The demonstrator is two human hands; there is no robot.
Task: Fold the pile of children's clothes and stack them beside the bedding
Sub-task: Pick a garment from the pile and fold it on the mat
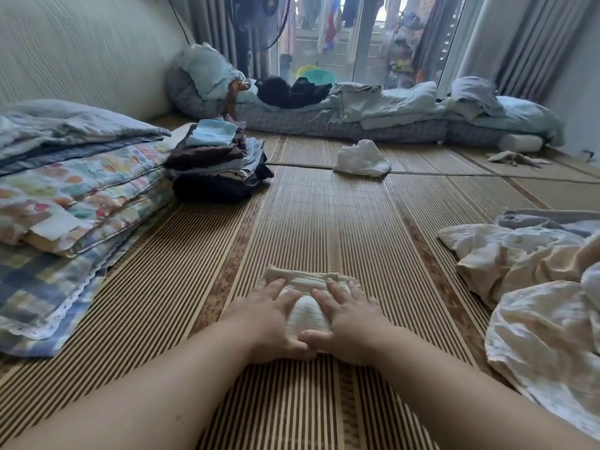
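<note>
Cream cloth (306, 311) is getting pressed flat for the ten o'clock stack (217, 164), left hand (272, 319) and right hand (350, 323) lying straight-fingered on it.

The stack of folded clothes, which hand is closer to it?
Left. The left hand presses the cream garment on the side toward the stack of folded clothes. The right hand presses the garment's other side, farther away.

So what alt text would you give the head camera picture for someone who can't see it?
A person's left hand and right hand press flat on a small cream ribbed garment on a striped woven straw mat. At left, a stack of folded clothes stands beside folded patterned quilts; at right lies a rumpled pile of cream cloth.
</note>
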